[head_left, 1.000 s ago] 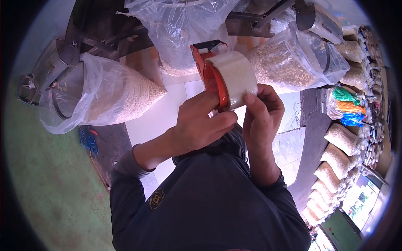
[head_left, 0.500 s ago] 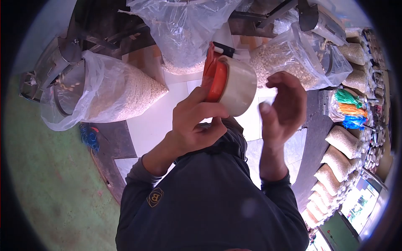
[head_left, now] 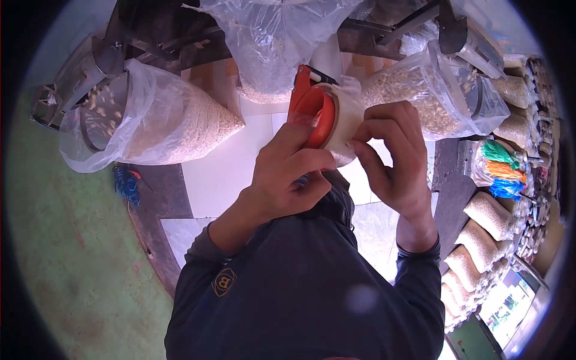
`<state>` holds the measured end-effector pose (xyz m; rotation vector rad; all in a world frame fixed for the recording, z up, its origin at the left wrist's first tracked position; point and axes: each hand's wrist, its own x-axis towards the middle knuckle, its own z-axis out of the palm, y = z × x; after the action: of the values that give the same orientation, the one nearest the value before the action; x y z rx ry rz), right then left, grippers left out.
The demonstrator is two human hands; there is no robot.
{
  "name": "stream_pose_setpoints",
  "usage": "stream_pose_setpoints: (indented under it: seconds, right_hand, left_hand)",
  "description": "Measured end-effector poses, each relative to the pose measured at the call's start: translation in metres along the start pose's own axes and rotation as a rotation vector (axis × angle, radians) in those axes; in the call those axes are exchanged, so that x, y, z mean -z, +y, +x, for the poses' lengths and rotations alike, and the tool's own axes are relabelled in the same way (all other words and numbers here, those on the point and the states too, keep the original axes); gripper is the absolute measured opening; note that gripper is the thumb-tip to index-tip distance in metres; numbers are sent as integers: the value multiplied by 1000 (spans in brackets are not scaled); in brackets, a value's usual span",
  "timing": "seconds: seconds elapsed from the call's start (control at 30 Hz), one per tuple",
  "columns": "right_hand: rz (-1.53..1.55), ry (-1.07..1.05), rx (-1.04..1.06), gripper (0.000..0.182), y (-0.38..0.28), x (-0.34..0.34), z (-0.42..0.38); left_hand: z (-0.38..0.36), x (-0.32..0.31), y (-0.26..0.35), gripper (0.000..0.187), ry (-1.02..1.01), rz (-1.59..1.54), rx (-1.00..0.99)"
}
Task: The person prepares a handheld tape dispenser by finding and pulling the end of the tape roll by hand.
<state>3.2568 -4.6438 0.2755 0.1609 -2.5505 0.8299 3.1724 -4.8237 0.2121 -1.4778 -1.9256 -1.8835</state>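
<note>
An orange tape dispenser (head_left: 311,108) with a wide roll of clear tape (head_left: 347,123) is held up in front of my body. My left hand (head_left: 291,171) is wrapped round the lower left part of the dispenser. At the roll's right side, my right hand (head_left: 393,153) has its thumb and forefinger pressed together against the tape surface; whether a tape end is between them is too small to tell. Behind the dispenser hangs a clear plastic bag (head_left: 270,48) with pale pieces at its bottom.
Filled clear bags hang at the left (head_left: 174,123) and right (head_left: 414,90) below metal chutes, pale pieces dropping into the left one. Stacked filled bags (head_left: 480,237) line the right side, near green, orange and blue ties (head_left: 503,171). Blue string (head_left: 126,185) lies at the left.
My right hand has moved left from beside the roll onto its right side, and its fingers have closed together. My left hand still holds the dispenser. More pale pieces show in the left bag's mouth.
</note>
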Motion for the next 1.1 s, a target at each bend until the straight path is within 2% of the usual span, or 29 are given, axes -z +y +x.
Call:
stream_pose_setpoints:
  seconds: [0.13,0.23,0.33,0.47,0.63,0.93,1.1]
  right_hand:
    - [54,-19,-46,21,7,4,-4]
    - [288,176,-249,16,12,10,-10]
    - [273,162,-128,22,10,22,-9]
    - [54,20,45,31,-2,19,-8]
    - [-24,7,68,27,-3,13,-8]
    - [71,-72,-97,24,-7,0,-16]
    - [186,18,-216,23,-1,6,-24]
  left_hand:
    - [-1,0,5,39,-17,-16,5]
    - [-4,-2,6,40,-19,-100,36]
    - [-3,-3,9,41,-16,-114,55]
    - [-2,-1,10,41,-24,-73,71]
    - [-2,-2,9,41,-48,-36,37]
    - [-10,1,9,43,-55,3,61]
    - [-10,4,13,42,-55,-59,57]
